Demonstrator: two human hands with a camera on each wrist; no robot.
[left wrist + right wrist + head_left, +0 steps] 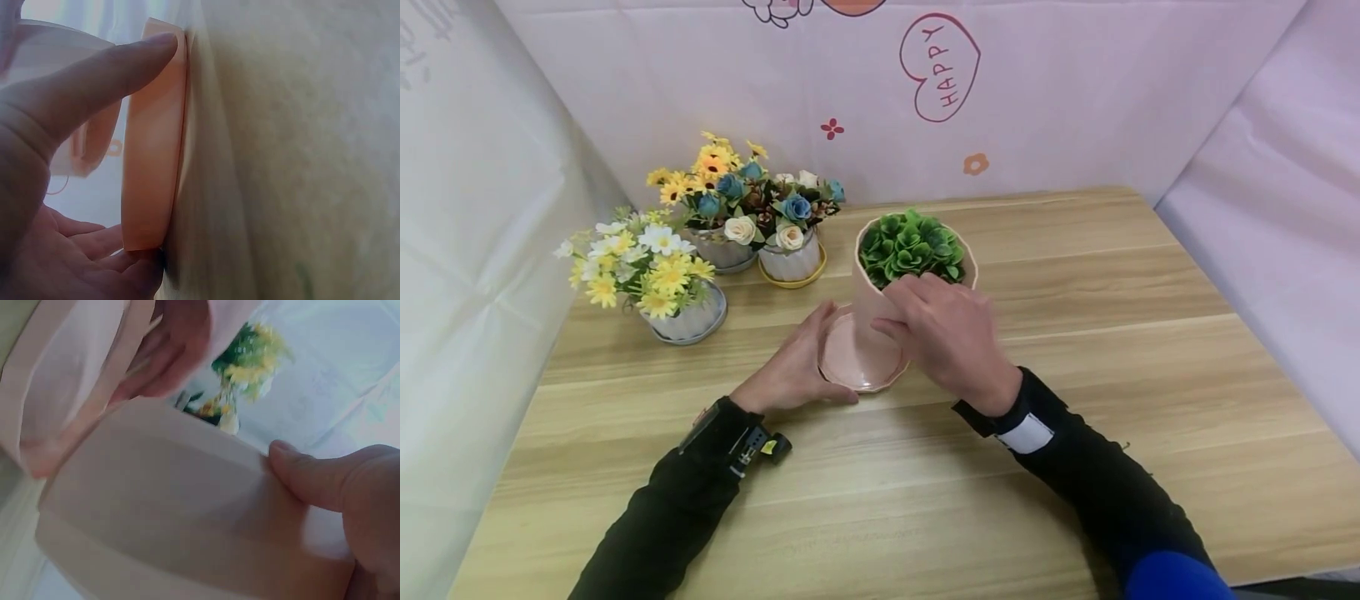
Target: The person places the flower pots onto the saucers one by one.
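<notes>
My right hand (951,337) grips the near rim of a pale pink flowerpot (871,287), which holds a leafy green plant (910,246). The pot is raised over a round pink saucer (859,362) that lies on the table. Thumb and fingers of my left hand (793,367) hold the saucer by its edge from the left. Seen from the left wrist, the saucer (153,150) is between thumb and fingers. In the right wrist view the flowerpot (169,481) is tilted, its lower end apart from or close to the saucer (69,375); contact is unclear.
Several potted artificial flowers stand at the back left: a yellow and white bunch (647,262), a sunflower pot (718,250) and a pot of blue and cream roses (792,258) on a yellow saucer. A printed white cloth (1037,92) hangs behind the wooden table (1112,333).
</notes>
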